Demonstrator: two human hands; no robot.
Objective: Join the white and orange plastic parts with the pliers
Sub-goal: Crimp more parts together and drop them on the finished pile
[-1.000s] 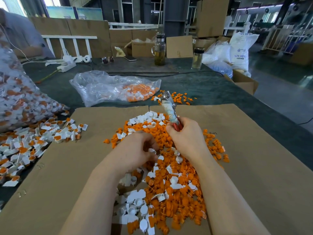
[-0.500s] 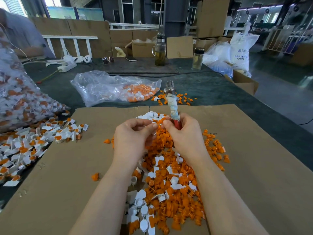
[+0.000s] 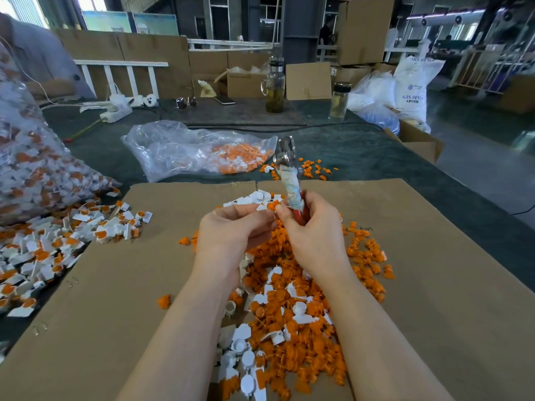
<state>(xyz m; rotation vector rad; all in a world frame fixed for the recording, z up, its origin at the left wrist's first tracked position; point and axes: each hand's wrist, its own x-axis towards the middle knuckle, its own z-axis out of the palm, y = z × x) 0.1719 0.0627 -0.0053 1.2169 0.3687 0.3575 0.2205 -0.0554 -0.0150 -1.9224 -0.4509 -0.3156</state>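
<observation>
A heap of loose orange and white plastic parts (image 3: pixel 292 319) lies on the cardboard sheet (image 3: pixel 434 285) in front of me. Above the heap, my right hand (image 3: pixel 311 235) grips the red handles of the pliers (image 3: pixel 289 175), whose steel jaws point up and away. Its fingertips also pinch a small orange part (image 3: pixel 273 205). My left hand (image 3: pixel 231 233) meets it fingertip to fingertip and pinches a small white part (image 3: pixel 262 207) that is mostly hidden by the fingers.
Joined white-and-orange pieces (image 3: pixel 52 250) are piled at the left beside a big filled bag (image 3: pixel 37 169). A clear bag of parts (image 3: pixel 199 151) lies beyond the cardboard. Glass bottles (image 3: pixel 275 88), boxes and a seated person (image 3: pixel 37 59) are at the table's far side.
My left hand rose from the heap with a part and met the right hand's fingertips. The right hand with the pliers lifted slightly and tilted more upright.
</observation>
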